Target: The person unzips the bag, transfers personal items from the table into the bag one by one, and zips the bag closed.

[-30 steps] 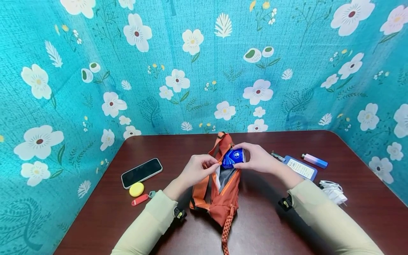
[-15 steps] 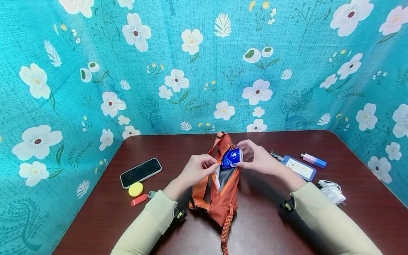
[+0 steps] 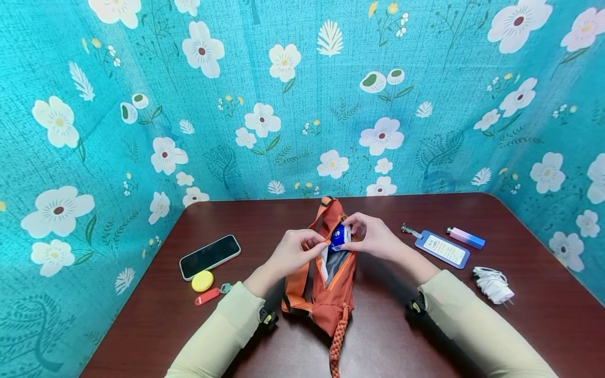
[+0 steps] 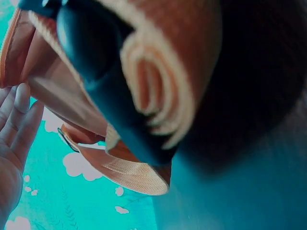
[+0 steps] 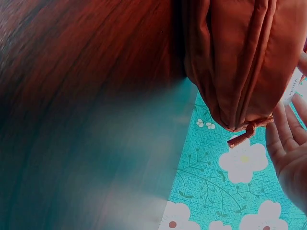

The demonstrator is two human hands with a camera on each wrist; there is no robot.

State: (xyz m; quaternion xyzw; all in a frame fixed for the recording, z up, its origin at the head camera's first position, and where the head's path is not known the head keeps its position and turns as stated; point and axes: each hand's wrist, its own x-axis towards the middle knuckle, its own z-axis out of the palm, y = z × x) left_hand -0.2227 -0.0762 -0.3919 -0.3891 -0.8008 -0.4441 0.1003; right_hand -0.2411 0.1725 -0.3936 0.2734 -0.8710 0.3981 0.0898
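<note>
An orange-red sling bag (image 3: 332,310) lies on the table with its zipped opening spread, grey lining showing. My left hand (image 3: 292,255) pinches the left edge of that opening. My right hand (image 3: 375,237) holds a blue tissue pack (image 3: 337,237) between thumb and fingers; the pack is partly inside the mouth of the bag, its lower part hidden. In the left wrist view, the bag's rolled strap (image 4: 158,81) and dark buckle (image 4: 91,52) fill the centre, with left fingers at the left edge. The right wrist view shows the bag's side (image 5: 235,62) beside the right fingers.
Left on the table (image 3: 392,336) lie a phone (image 3: 210,257), a yellow round case (image 3: 202,281) and a key with red tag (image 3: 208,296). To the right are a blue card holder (image 3: 443,249), a pink-blue lighter-shaped stick (image 3: 466,238) and a white charger with cable (image 3: 493,285).
My right hand has shifted left and the tissue pack has gone deeper into the bag, turning so less of its blue face shows. The left hand stays at the opening's edge.
</note>
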